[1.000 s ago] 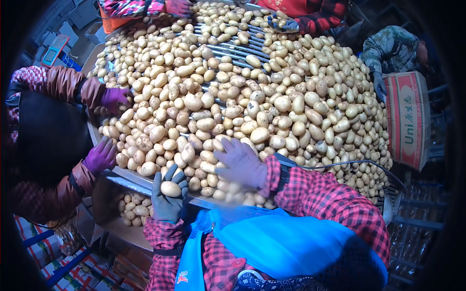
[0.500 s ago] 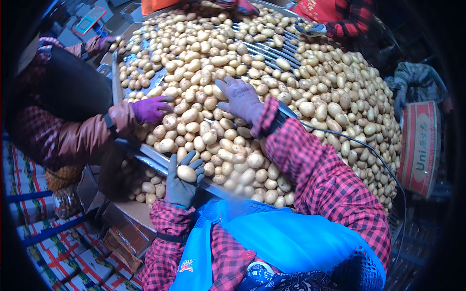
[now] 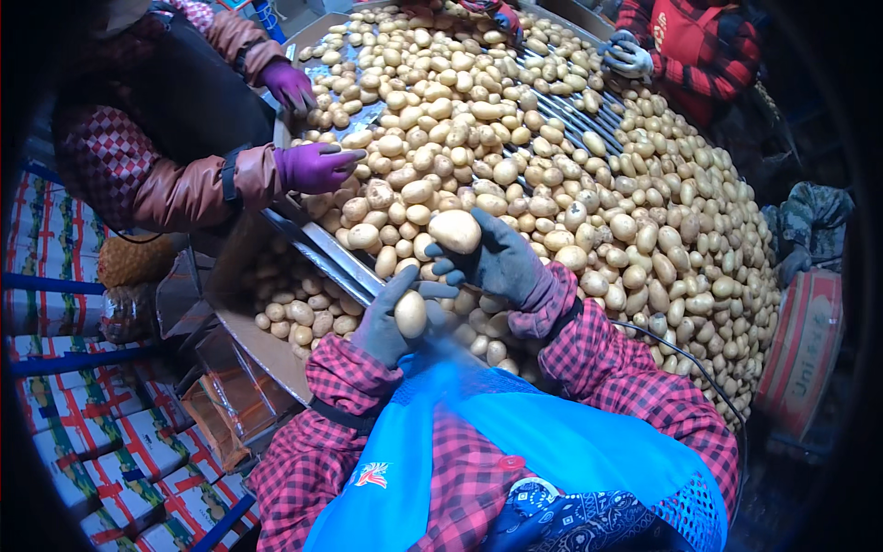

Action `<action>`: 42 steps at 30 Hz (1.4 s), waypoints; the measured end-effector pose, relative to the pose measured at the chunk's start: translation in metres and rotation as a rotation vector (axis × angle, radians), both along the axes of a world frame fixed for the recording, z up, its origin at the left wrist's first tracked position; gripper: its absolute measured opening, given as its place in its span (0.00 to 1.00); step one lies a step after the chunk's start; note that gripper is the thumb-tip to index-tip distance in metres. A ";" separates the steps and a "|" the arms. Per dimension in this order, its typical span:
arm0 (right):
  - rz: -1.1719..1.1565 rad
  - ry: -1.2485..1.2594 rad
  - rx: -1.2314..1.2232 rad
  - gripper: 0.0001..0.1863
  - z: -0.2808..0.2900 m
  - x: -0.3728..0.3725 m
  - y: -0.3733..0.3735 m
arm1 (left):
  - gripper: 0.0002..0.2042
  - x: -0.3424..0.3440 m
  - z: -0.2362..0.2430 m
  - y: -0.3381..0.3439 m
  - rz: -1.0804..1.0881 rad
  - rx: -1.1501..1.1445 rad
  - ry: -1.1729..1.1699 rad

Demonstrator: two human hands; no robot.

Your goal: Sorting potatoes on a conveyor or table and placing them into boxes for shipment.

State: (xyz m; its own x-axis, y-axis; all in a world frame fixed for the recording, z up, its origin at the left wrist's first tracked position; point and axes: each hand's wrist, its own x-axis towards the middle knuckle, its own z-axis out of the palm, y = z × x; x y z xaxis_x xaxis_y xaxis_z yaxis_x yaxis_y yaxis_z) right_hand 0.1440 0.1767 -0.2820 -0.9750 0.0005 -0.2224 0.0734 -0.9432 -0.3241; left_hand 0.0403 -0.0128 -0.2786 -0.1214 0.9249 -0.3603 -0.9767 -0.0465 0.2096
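A large heap of potatoes (image 3: 635, 230) covers the sorting table in front of me. My left hand (image 3: 384, 322), in a grey glove, holds one small potato (image 3: 410, 315) at the near edge of the table. Just above and right of it, my right hand (image 3: 506, 260), gloved too, grips a bigger pale potato (image 3: 455, 232) between thumb and fingers. The two hands are close together over the heap. Part of my right fingers is hidden behind the potato.
A metal rail (image 3: 336, 262) edges the table; beyond it a cardboard box (image 3: 285, 373) holds more potatoes. Metal roller bars (image 3: 575, 120) show between potatoes. A co-worker's purple gloves (image 3: 317, 168) work at left, another's grey gloves (image 3: 629, 57) at far right. A black cable (image 3: 681, 354) runs beside my right arm.
My right hand has drawn back from the heap toward my left and now grips a potato. My left hand, still holding its potato, has shifted right. The whole view has shifted.
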 end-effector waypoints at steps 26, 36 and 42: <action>-0.165 -0.091 1.498 0.25 0.002 0.016 -0.078 | 0.25 -0.012 -0.051 -0.128 0.354 0.006 -0.076; 0.021 -0.268 2.347 0.24 -0.051 0.035 -0.029 | 0.29 -0.025 -0.070 -0.234 0.861 0.123 -0.198; 0.055 -0.281 2.494 0.25 -0.046 0.037 -0.028 | 0.27 -0.087 -0.067 -0.277 1.228 -0.149 -0.038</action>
State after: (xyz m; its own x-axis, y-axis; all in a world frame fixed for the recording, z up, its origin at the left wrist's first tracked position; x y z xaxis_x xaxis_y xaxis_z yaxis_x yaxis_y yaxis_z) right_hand 0.1812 0.1490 -0.3282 -0.9462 0.3144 0.0769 0.2822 0.9177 -0.2795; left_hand -0.0465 -0.2897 -0.3458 -0.8664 0.1557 -0.4744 -0.3086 -0.9139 0.2638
